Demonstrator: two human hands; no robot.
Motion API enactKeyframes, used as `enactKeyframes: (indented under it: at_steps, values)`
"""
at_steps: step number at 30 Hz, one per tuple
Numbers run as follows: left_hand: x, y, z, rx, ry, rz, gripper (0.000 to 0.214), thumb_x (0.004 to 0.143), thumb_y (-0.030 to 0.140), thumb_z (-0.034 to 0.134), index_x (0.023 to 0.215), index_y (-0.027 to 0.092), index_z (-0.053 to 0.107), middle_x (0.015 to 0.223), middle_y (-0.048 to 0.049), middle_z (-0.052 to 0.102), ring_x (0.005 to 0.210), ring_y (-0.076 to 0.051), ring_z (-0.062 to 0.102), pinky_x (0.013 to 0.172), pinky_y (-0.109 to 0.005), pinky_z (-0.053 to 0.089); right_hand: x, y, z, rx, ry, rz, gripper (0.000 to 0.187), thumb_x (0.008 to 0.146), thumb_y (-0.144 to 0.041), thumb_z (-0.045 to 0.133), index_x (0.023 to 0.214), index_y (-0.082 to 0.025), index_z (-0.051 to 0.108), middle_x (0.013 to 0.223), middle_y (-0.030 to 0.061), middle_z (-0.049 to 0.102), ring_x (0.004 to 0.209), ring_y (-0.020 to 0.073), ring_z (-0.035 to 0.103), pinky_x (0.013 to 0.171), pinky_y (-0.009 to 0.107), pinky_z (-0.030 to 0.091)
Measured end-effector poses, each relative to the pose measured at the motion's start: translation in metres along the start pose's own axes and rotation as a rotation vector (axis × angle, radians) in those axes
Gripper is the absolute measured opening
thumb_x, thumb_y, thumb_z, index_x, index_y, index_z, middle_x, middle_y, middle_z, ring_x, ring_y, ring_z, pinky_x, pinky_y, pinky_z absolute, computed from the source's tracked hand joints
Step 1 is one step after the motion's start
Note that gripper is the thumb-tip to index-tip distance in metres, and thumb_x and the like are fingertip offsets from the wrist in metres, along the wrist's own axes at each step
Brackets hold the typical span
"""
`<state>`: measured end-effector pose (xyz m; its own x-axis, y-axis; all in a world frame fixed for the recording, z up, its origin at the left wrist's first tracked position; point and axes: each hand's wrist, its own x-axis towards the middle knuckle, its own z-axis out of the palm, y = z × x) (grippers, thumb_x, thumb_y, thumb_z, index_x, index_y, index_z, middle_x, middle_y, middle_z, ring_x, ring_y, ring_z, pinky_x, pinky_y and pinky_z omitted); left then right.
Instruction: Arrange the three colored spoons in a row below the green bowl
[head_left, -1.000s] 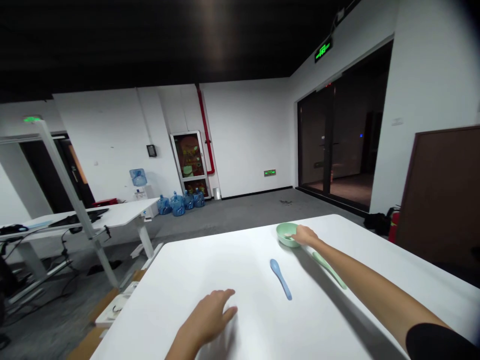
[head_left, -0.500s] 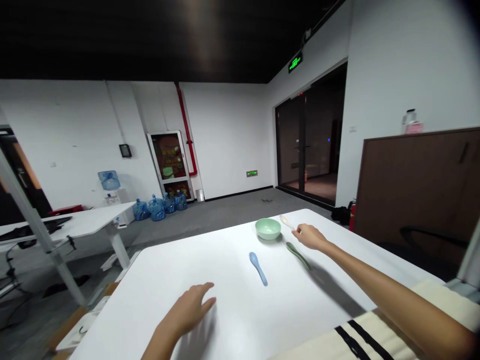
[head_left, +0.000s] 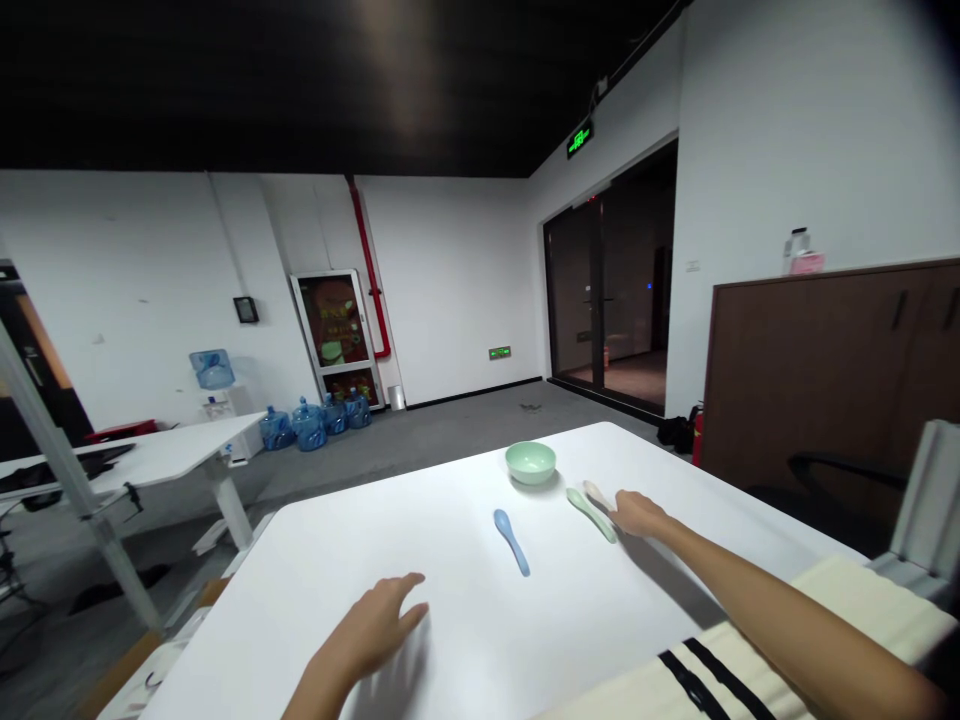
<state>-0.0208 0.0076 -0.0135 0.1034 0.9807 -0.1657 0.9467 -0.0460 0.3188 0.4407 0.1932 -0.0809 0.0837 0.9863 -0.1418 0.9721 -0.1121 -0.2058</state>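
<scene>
My right hand [head_left: 640, 514] is closed on the handle of a cream-coloured spoon [head_left: 596, 493], low over the white table [head_left: 450, 640]. Just left of it lies a light green spoon [head_left: 591, 515], its bowl end pointing away from me. A blue spoon [head_left: 511, 543] rests on the tabletop between my two hands. Farther back stands a pale green bowl [head_left: 530, 464]; no contents show in it. My left hand [head_left: 381, 620] hovers near the front left of the table, fingers apart, holding nothing.
A second white table [head_left: 180, 450] with a metal post [head_left: 82, 480] is at the left. Blue water bottles [head_left: 309, 425] stand on the floor by the wall. A brown cabinet [head_left: 810, 370] and a dark chair armrest [head_left: 840, 465] are at the right.
My right hand has brought the cream spoon nearer to me, from beside the bowl to beside the green spoon. The left hand stays about where it was. The view has shifted slightly.
</scene>
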Motion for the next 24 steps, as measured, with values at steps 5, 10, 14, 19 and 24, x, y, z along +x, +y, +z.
enactKeyframes:
  at_steps: [5, 10, 14, 19, 24]
  values:
    - [0.000, 0.001, 0.000, 0.001, -0.005, 0.007, 0.059, 0.090, 0.055, 0.042, 0.141, 0.026, 0.049, 0.142, -0.0079, 0.056, 0.131, -0.027, 0.050, 0.108, -0.040, 0.038, 0.005, 0.001, 0.009, -0.006, 0.019, -0.001, 0.032, 0.082, -0.028, 0.052, 0.106, -0.011, 0.065, 0.113, 0.0185, 0.067, 0.097, 0.0285, 0.067, 0.068, 0.032, 0.043]
    - [0.000, -0.001, 0.001, -0.004, -0.001, 0.007, 0.060, 0.089, 0.056, 0.042, 0.140, 0.027, 0.050, 0.141, -0.0073, 0.056, 0.131, -0.027, 0.049, 0.108, -0.041, 0.038, 0.007, 0.004, 0.014, 0.005, 0.030, 0.009, 0.028, 0.083, -0.028, 0.053, 0.103, -0.012, 0.065, 0.112, 0.0178, 0.067, 0.096, 0.0285, 0.067, 0.068, 0.032, 0.043]
    - [0.000, 0.000, 0.001, -0.017, 0.011, 0.011, 0.061, 0.088, 0.058, 0.044, 0.139, 0.027, 0.051, 0.140, -0.0072, 0.057, 0.129, -0.029, 0.051, 0.107, -0.042, 0.039, 0.005, 0.002, 0.010, -0.002, 0.053, 0.004, 0.028, 0.084, -0.033, 0.055, 0.101, -0.014, 0.067, 0.111, 0.0175, 0.068, 0.095, 0.0276, 0.067, 0.069, 0.032, 0.043]
    - [-0.002, 0.004, -0.001, -0.003, 0.006, 0.015, 0.059, 0.089, 0.055, 0.042, 0.140, 0.026, 0.051, 0.140, -0.0077, 0.057, 0.129, -0.028, 0.051, 0.107, -0.041, 0.039, -0.001, -0.011, 0.002, 0.011, 0.106, -0.006, 0.040, 0.090, -0.048, 0.047, 0.095, -0.015, 0.069, 0.105, 0.0175, 0.070, 0.091, 0.0261, 0.067, 0.070, 0.032, 0.043]
    - [-0.004, 0.005, -0.002, 0.011, 0.000, -0.001, 0.059, 0.089, 0.055, 0.042, 0.141, 0.026, 0.050, 0.140, -0.0088, 0.057, 0.128, -0.028, 0.052, 0.107, -0.042, 0.039, -0.005, -0.025, 0.010, -0.015, 0.099, -0.092, 0.034, 0.087, -0.043, 0.051, 0.102, -0.018, 0.067, 0.109, 0.0152, 0.069, 0.093, 0.0270, 0.067, 0.069, 0.031, 0.043]
